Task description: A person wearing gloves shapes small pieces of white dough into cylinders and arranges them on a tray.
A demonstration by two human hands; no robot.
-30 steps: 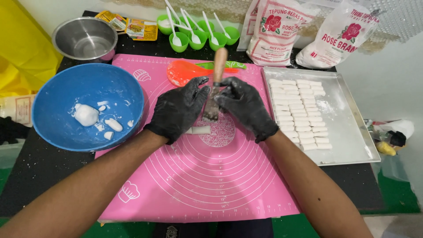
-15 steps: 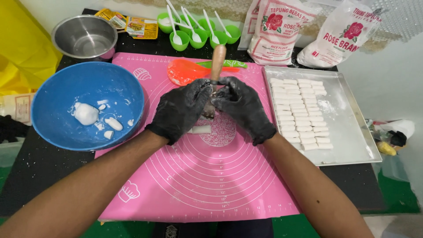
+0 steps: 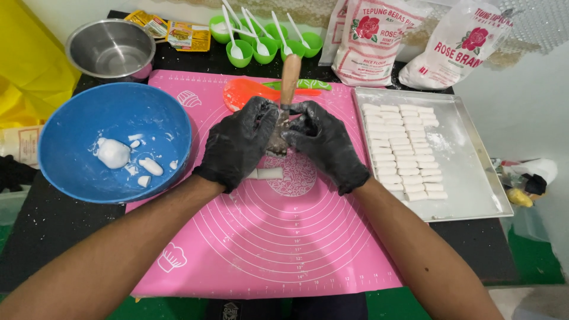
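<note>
Wooden-handled tool (image 3: 290,80): both gloved hands, left hand (image 3: 240,142) and right hand (image 3: 323,142), are clenching it mid pink mat (image 3: 261,249), above dough strip (image 3: 267,173). Risk: floury gloves slipping, tool dropping onto strip.

- You work at a black table (image 3: 41,237) whose dark top shows along the left edge and at the lower right corner.
- Behind it you face a pale, whitish wall (image 3: 53,15), plain and evenly lit.
- To your right, a light surface (image 3: 527,106) rises beside the table, also white.
- At the top right, a strip of shiny, netlike material (image 3: 533,24) hangs against the wall.
- Below the near edge you see a green floor (image 3: 527,261).
- The light is soft and even, with faint shadows.
</note>
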